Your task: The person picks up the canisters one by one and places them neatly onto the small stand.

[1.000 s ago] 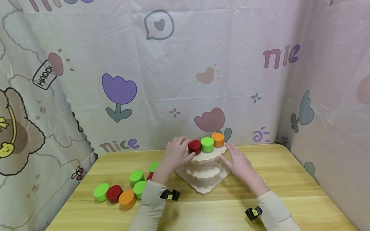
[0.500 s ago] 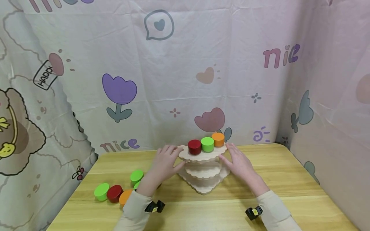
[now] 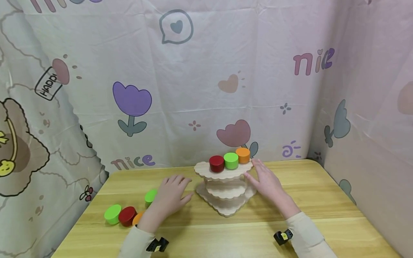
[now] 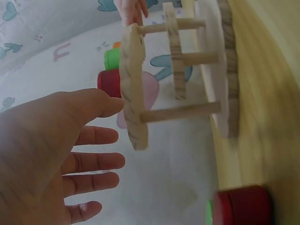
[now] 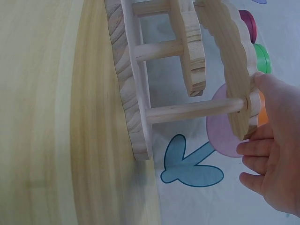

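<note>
A pale wooden tiered stand (image 3: 226,191) with scalloped boards joined by dowels stands on the table. On its top board, a red round block (image 3: 217,163), a green round block (image 3: 231,161) and an orange round block (image 3: 243,155) form a row. My right hand (image 3: 268,182) holds the top board's right corner, thumb at the front, fingers round the side. Left of the stand, my left hand (image 3: 171,197) hovers with fingers spread and nothing in them. From the left wrist, my thumb (image 4: 105,104) appears close to the top board's edge.
At the table's left lie a green block (image 3: 113,214), a red block (image 3: 127,216), an orange block (image 3: 137,218) and another green block (image 3: 150,196). My left hand and forearm partly cover this group. A printed cloth (image 3: 180,89) hangs behind the wooden table (image 3: 290,200).
My left hand has drawn back from the red block on the top board, moving left and toward me, over the loose blocks. The right hand and the stand have hardly moved.
</note>
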`<state>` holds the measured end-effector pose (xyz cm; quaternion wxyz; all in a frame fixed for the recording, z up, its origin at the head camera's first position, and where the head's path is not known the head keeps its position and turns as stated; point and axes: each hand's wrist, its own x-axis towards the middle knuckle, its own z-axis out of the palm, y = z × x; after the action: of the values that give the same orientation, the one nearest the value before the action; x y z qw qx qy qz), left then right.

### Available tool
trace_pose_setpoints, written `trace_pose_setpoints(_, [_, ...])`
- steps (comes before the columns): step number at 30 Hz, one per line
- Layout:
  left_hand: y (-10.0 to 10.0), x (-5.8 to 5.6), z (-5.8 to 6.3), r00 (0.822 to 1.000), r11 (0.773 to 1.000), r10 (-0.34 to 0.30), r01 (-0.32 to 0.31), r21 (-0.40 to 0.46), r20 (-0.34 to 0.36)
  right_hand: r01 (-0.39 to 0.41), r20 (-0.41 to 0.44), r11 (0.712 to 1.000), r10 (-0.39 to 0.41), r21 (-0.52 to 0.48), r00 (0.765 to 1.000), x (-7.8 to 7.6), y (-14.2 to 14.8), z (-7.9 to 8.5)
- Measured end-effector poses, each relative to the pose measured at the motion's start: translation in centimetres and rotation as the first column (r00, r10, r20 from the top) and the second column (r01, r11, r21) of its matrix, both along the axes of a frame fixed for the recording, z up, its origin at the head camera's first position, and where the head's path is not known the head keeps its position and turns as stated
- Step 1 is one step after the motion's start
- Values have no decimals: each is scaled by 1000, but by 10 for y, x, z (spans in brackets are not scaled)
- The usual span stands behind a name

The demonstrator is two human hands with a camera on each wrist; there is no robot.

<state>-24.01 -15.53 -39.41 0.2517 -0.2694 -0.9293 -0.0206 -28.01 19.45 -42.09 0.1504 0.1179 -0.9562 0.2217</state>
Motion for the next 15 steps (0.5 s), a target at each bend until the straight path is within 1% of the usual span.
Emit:
trace_pose_setpoints(7, [-17, 4, -11, 1000, 999, 29, -29, 16, -1, -1, 1, 1000, 1, -1, 1000, -1, 0, 0])
trace_pose_setpoints(15, [-33, -3, -30, 997, 998, 69, -69, 7, 16, 5, 8, 1000, -5, -7, 1000, -1, 0, -1])
